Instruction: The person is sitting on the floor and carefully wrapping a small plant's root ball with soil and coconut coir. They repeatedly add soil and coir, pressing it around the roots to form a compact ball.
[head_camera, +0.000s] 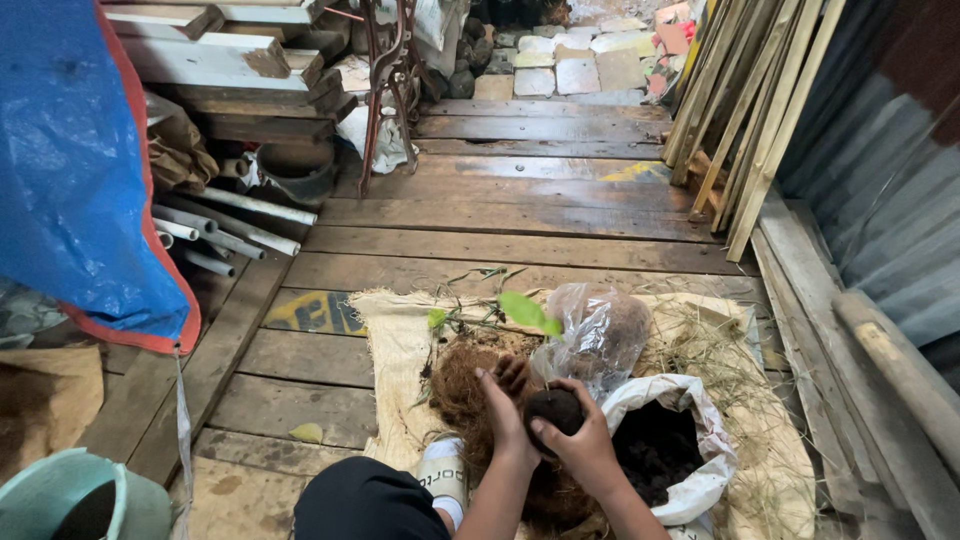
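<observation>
Left hand (505, 410): cupped on the soil ball (555, 408) from the left, fingers curled round its back.
Right hand (585, 445): clamped on the same ball, thumb across its front — both hands together.
Soil ball: dark, round, held above the coir heap (462, 385).
Seedling (520, 310): green leaves, just beyond the ball.
White sack (690, 400): open, dark soil inside, right of the hands.
Clear bag (600, 335): behind the ball.
Mat (390, 340): burlap — spread on the plank floor (520, 215).
</observation>
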